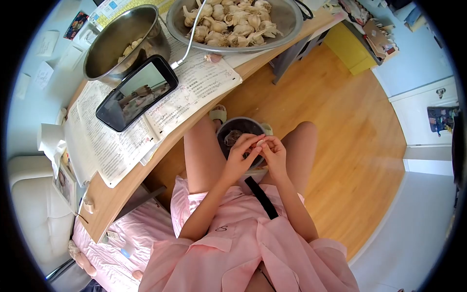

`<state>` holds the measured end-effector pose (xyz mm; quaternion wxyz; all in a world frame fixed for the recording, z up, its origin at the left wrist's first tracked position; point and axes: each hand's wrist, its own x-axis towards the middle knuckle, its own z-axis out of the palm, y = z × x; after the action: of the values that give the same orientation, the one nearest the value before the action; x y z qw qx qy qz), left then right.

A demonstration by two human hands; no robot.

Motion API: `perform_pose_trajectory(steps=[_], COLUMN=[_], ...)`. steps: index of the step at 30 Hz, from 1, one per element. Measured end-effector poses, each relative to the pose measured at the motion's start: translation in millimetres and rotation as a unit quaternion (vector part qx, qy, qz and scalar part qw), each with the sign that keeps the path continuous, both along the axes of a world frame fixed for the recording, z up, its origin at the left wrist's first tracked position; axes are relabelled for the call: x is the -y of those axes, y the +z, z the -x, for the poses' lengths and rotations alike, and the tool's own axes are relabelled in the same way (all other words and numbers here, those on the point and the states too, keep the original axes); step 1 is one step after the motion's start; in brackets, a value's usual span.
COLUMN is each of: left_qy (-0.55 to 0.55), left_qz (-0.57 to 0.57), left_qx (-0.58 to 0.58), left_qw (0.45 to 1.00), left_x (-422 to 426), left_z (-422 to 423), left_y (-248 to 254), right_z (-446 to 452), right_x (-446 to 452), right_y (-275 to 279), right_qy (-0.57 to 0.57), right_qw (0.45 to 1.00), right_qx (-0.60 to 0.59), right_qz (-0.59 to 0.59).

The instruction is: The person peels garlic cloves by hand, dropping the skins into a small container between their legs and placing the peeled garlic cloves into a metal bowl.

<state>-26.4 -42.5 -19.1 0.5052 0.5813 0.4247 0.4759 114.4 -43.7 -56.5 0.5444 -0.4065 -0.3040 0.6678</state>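
Between the knees, above a dark bin (pixel 225 130), my left hand (pixel 242 155) and my right hand (pixel 275 153) meet at the fingertips. Both hands are closed around a small pale piece with a reddish edge (pixel 260 143), which looks like a garlic clove. Dark scraps lie inside the bin. On the desk, a wide metal bowl (pixel 292 29) holds several garlic bulbs (pixel 238 19). To its left, a deep metal pot (pixel 155 41) has some pale cloves (pixel 130 47) in it.
A phone (pixel 137 92) with a white cable (pixel 187 51) rests on printed papers (pixel 194 95) on the wooden desk (pixel 112 197). A yellow box (pixel 348 48) stands on the wooden floor (pixel 350 146). At the lower left is a pink bed sheet (pixel 141 233).
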Motion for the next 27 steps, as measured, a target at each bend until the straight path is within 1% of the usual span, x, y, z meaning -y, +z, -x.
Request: perform_pose_trajectory(steps=[1,4,5,8,10,14,17,20,23,24,27], left_qy=[0.005,0.029,0.043,0.068,0.073,0.071,0.072,0.046,0.054,0.056,0.057], left_qz=[0.0,-0.04,-0.029,0.0,0.014,0.015,0.015,0.003,-0.017,-0.009,0.004], left_qx=[-0.022,-0.02,-0.001,0.067,0.114,0.125,0.106,0.061,0.052,0.067,0.094], left_qw=[1.0,0.999,0.999,0.995,0.991,0.989,0.992,0.997,0.997,0.996,0.994], left_x=[1,0,0,2,4,4,2,0,-1,-1,0], left_z=[2,5,7,5,5,5,9,17,20,20,21], left_y=[6,4,4,6,13,22,34,34,34,34,36], right_z=[0,1,1,6,4,4,4,4,4,4,5], right_x=[0,1,1,2,2,1,0,0,1,2,2], right_y=[1,14,21,42,41,45,50,55,55,54,51], right_qy=[0.002,0.021,0.03,0.04,0.04,0.045,0.052,0.053,0.055,0.056,0.052], right_qw=[1.0,0.998,0.996,0.997,0.998,0.998,0.998,0.998,0.998,0.998,0.998], right_qx=[-0.012,-0.064,-0.082,-0.059,-0.052,-0.043,-0.029,-0.018,-0.018,-0.02,-0.003], right_qz=[-0.001,0.0,0.0,0.006,0.0,-0.015,-0.01,0.007,0.011,0.009,-0.046])
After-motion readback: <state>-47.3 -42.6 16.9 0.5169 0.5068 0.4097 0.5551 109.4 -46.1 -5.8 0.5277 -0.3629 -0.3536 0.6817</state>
